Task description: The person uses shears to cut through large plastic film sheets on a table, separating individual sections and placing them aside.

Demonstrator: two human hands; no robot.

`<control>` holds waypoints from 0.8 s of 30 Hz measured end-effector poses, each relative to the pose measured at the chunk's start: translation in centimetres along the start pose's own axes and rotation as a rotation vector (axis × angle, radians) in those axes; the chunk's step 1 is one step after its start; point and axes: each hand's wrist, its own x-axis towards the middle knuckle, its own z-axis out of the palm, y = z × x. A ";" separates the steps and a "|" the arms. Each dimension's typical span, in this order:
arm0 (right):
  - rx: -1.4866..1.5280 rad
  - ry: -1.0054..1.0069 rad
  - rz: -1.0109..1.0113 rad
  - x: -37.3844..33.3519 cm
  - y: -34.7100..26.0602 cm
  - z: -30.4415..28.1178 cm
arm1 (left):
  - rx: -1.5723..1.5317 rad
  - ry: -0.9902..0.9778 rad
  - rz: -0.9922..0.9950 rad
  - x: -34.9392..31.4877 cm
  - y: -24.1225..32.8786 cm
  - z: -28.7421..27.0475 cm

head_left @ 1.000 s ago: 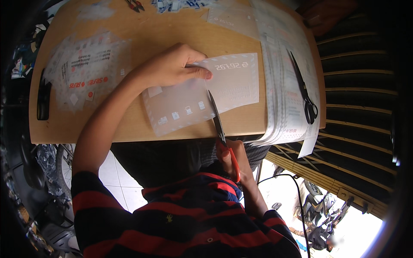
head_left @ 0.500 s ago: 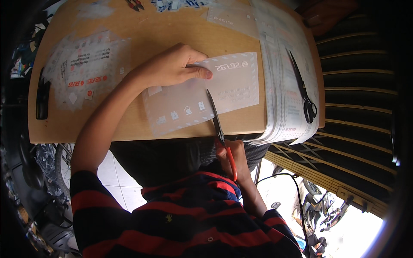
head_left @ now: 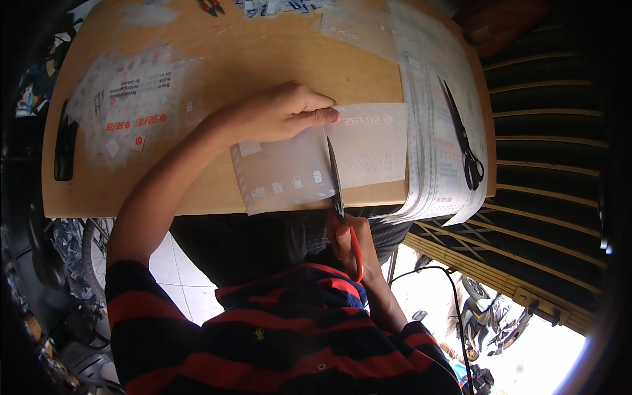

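A translucent plastic sheet (head_left: 283, 168) with pale printing lies partly over the table's near edge. Across its far edge, my left hand (head_left: 296, 115) pinches it between thumb and fingers. Low at the near edge, my right hand (head_left: 343, 240) grips scissors (head_left: 356, 253) with orange-red handles. Their dark blades point away from me and lie along a line running up the sheet towards my left thumb. To the right of that line the sheet looks lighter. How far the cut reaches under my left hand cannot be seen.
Long translucent sheets (head_left: 428, 178) hang over the table's right side, with black scissors (head_left: 464, 135) on them. Printed plastic pieces (head_left: 135, 99) pile up at left. At the far edge are a red-handled tool (head_left: 212, 8), small blue-white pieces (head_left: 280, 8) and another sheet (head_left: 355, 33).
The sheet has shifted right and towards me, turning to lie more level. My left hand has moved right and nearer with it. The scissors have moved slightly to the right.
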 end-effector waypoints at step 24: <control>-0.117 0.117 -0.039 0.1 2.0 1.3 | -0.104 0.108 -0.019 -1.0 0.1 -0.1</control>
